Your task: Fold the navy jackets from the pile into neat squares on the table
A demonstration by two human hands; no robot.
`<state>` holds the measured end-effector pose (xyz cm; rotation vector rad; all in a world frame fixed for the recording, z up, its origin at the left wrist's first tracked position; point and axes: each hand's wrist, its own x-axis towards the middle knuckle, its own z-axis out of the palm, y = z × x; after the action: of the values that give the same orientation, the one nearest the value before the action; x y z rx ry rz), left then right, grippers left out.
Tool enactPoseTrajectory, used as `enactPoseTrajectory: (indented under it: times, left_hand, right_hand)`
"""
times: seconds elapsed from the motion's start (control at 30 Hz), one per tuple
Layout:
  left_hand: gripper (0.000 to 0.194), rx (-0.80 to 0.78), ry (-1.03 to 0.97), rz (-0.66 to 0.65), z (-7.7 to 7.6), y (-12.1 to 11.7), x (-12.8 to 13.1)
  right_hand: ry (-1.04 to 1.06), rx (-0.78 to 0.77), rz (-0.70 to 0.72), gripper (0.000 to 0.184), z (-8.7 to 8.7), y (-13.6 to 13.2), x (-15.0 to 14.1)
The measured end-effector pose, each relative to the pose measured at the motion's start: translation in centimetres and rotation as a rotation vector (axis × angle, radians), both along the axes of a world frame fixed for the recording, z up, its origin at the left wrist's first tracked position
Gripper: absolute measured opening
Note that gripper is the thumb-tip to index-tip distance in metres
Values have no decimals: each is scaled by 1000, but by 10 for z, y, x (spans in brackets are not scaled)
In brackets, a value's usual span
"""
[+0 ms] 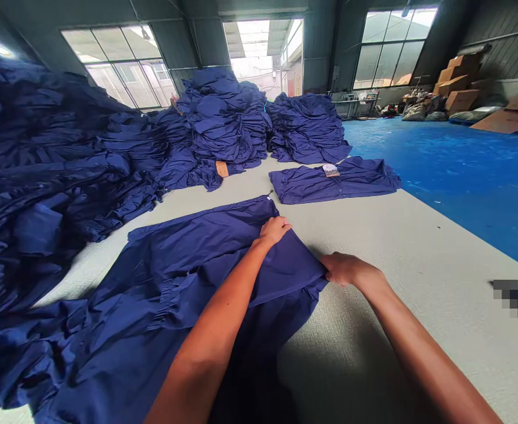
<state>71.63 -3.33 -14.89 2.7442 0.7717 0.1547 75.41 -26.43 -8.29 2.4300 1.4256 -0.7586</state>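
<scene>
Closest in: navy cotton garment [223, 262] lying across the grey desk [400, 294], one flap doubled over. Left hand [274, 231] curled on the fold, right hand [349, 270] pinching its far corner; both grips clenched on cloth, neither released. Risk: slippage from a loose pinch, skewing the fold; drag of loose cloth into the heaped navy garments [86, 165] at left. Beyond: another flat garment [333, 185] with paper tag [330, 170], then tall stacks [225, 118].
</scene>
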Motion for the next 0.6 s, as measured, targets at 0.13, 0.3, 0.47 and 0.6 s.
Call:
enactPoseTrajectory:
  times: [0.13,0.3,0.47,0.6]
  left_hand:
    - [24,90,-66,-3,8,-14,-10]
    - [33,146,-138,-98,32,-28,-47]
    - [43,170,-119,-277,29,-34,-112]
    - [57,158,41,-192,-10,-36,-146]
  right_hand:
    - [-43,-58,-20,36,7,-3,-8]
    - [-145,106,-12,34,23,-11,-14]
    - [-120,705,48,53,-10,18,-25]
    - [-32,482,63,73,-63,43,-24]
